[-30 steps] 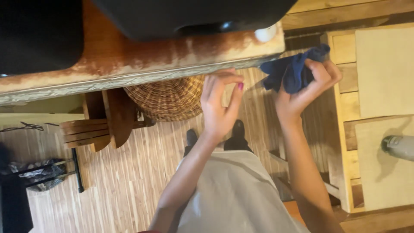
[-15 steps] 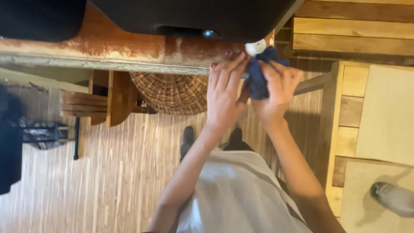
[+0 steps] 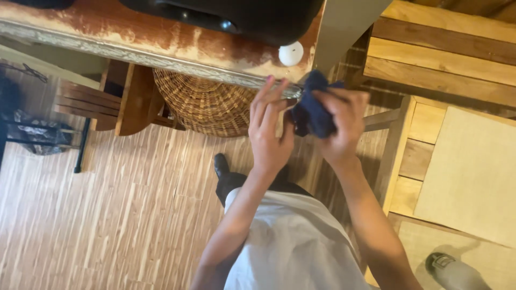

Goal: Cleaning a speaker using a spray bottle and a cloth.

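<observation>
Nearest the camera, the person's white garment (image 3: 293,244) fills the lower centre, with both bare forearms rising from it toward the hands.

Right hand (image 3: 338,129): closed around a dark blue cloth (image 3: 312,110). The fingers wrap over the top of the cloth; the wadded fabric bulges out on the side facing the other hand.

Left hand (image 3: 269,129): open, fingers extended upward and slightly spread. Its fingertips reach the table edge (image 3: 177,62). The thumb side lies just beside the cloth; whether it touches the fabric cannot be told.

Cloth position: between the two hands, held against or just below the table edge.

Below the hands, a dark shoe (image 3: 220,164) stands on the striped wooden floor (image 3: 107,215).

Just beyond the left hand, under the table, sits a woven wicker basket (image 3: 201,102). Further to the left of it, a wooden chair (image 3: 102,102) shows under the table.

Above the hands, a small white round object (image 3: 291,53) rests on the worn reddish tabletop (image 3: 161,32), beside a large black item (image 3: 231,13).

Well to the right of the right hand stands slatted wooden furniture (image 3: 430,70).
</observation>
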